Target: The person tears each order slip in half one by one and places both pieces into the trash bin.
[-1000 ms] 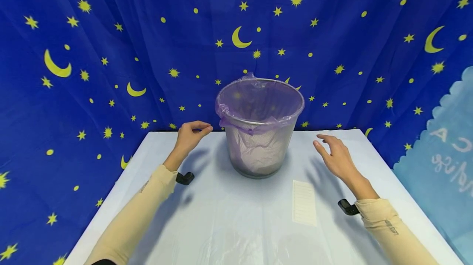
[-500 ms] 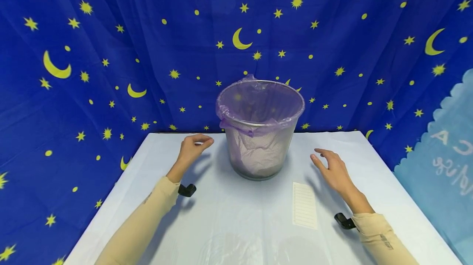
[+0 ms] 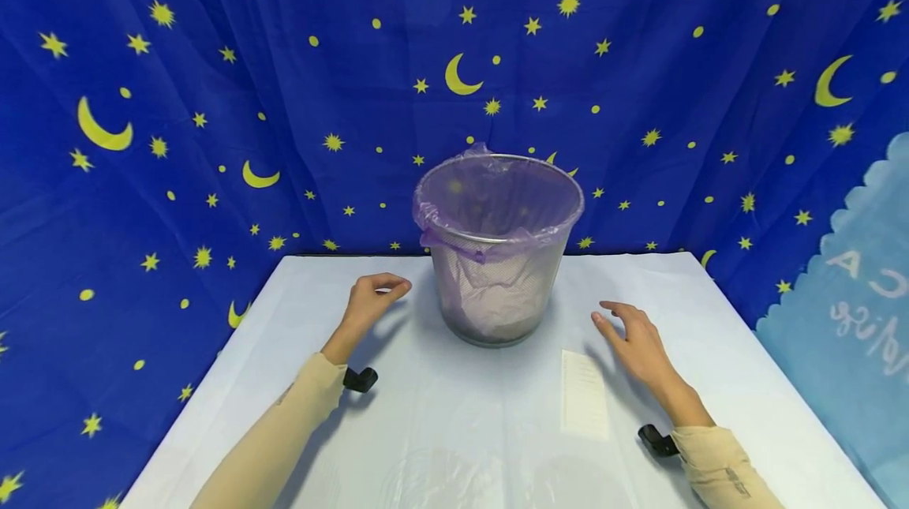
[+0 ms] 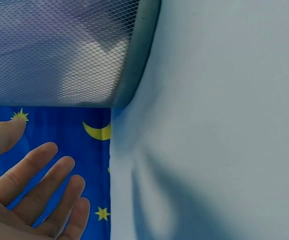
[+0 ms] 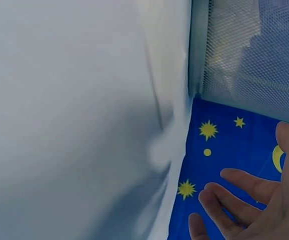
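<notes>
A metal mesh bin [image 3: 497, 256] lined with a purple bag [image 3: 497, 197] stands at the back middle of the white table [image 3: 440, 446]. My left hand [image 3: 372, 300] hovers low over the table to the bin's left, fingers loosely curled, holding nothing. My right hand [image 3: 632, 335] hovers to the bin's right, fingers relaxed and spread, empty. The left wrist view has the bin's mesh wall [image 4: 59, 50] and my left hand's fingers [image 4: 34, 195]. The right wrist view has the mesh wall [image 5: 254, 55] and my right hand's fingers [image 5: 244, 200].
A white lined paper slip [image 3: 585, 394] lies flat on the table just left of my right hand. A blue curtain with yellow stars and moons [image 3: 213, 99] hangs behind and to the left. A pale blue panel [image 3: 852, 296] stands at the right.
Both hands have drawn back from the bin toward me and sunk lower over the table. The bin and the paper slip have not moved.
</notes>
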A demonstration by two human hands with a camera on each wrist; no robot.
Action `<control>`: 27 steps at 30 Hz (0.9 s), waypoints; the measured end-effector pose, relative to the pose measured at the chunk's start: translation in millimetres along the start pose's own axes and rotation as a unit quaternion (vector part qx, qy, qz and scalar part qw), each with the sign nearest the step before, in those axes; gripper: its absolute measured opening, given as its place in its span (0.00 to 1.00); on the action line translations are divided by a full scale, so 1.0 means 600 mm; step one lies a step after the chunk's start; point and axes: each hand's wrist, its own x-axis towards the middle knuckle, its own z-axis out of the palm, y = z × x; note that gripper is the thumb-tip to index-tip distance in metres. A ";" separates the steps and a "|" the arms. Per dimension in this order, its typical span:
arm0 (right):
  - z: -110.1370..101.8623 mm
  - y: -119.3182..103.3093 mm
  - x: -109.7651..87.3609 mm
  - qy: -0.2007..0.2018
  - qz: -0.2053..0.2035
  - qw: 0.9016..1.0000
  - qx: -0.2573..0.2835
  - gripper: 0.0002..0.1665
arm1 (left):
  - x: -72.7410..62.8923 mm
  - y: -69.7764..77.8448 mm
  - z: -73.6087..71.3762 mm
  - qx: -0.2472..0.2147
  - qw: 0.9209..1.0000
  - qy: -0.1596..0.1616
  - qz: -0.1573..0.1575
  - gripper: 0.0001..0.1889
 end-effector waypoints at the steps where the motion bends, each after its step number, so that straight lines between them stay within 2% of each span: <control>1: 0.002 0.000 -0.003 -0.002 0.002 1.000 0.000 0.35 | -0.001 -0.003 0.002 0.000 1.000 0.000 0.001 0.13; 10: 0.013 0.008 -0.017 -0.006 0.012 1.000 -0.002 0.38 | -0.012 -0.017 0.021 -0.014 1.000 0.006 0.000 0.12; 20: 0.016 0.029 -0.036 -0.008 0.036 0.999 0.018 0.38 | -0.039 -0.044 0.036 -0.049 0.998 -0.008 -0.041 0.12; 24: 0.016 0.039 -0.034 -0.001 0.040 0.999 0.015 0.40 | -0.044 -0.056 0.033 -0.079 0.996 0.001 -0.040 0.12; 27: 0.015 0.042 -0.034 0.001 0.043 0.999 0.012 0.41 | -0.044 -0.062 0.031 -0.119 0.992 0.009 -0.038 0.13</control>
